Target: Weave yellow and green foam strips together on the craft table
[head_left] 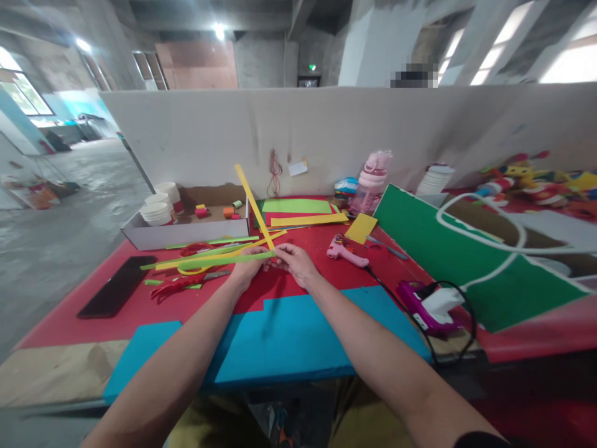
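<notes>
My left hand (pixel 252 264) and my right hand (pixel 297 264) meet above the red table, fingers pinched together. A green paper strip (pixel 224 259) runs leftward across my left hand, which grips it near its right end. From my right fingertips a yellow paper strip (pixel 254 205) slants up and away, its lower end meeting the green one. Exactly how the two ends overlap is hidden by the fingers. Left of my hands lie red-handled scissors (pixel 180 286), yellow-handled scissors (pixel 190 270) and more strips. A pink glue gun (pixel 346 251) rests to the right.
At the left are a black phone (pixel 116 287) and a shallow box (pixel 186 235) with paper cups (pixel 157 210) and small paper rolls. Blue sheets (pixel 321 330) cover the front edge. Right stand a purple power strip (pixel 431 311) with cables, a green board (pixel 461 267) and a pink bottle (pixel 373 180).
</notes>
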Action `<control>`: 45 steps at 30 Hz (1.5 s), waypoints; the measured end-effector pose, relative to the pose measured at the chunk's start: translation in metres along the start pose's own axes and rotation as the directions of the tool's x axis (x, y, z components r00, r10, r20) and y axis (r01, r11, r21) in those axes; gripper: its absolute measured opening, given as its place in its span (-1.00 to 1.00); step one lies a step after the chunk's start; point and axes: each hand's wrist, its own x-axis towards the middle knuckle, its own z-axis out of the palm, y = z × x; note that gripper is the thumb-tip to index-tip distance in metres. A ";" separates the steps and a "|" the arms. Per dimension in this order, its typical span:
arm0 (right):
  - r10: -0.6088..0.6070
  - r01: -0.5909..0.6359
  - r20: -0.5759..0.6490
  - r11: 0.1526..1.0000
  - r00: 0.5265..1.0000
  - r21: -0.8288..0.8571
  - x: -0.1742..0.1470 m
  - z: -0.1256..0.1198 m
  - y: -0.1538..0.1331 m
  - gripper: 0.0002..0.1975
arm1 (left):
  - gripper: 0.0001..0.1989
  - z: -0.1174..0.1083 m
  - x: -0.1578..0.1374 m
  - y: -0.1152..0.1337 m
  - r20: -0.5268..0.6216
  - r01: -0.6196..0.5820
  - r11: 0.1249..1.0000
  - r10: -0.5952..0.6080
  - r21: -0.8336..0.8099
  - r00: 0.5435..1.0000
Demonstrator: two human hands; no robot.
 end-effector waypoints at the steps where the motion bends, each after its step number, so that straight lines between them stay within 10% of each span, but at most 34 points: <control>1: -0.006 0.006 -0.023 1.000 1.000 0.000 0.001 0.000 0.000 -0.66 | -0.80 0.000 0.000 0.000 0.007 -0.003 1.000 0.003 -0.007 1.000; 10: -0.031 0.032 -0.121 0.999 0.992 0.009 0.006 -0.002 0.002 -0.71 | -0.65 0.007 -0.008 0.010 0.134 -0.006 0.999 -0.001 0.052 0.991; 45: 0.086 -0.086 -0.019 0.996 0.996 -0.015 0.000 0.000 -0.006 -0.87 | -0.70 0.003 -0.005 0.005 0.034 -0.034 0.999 0.033 0.016 0.999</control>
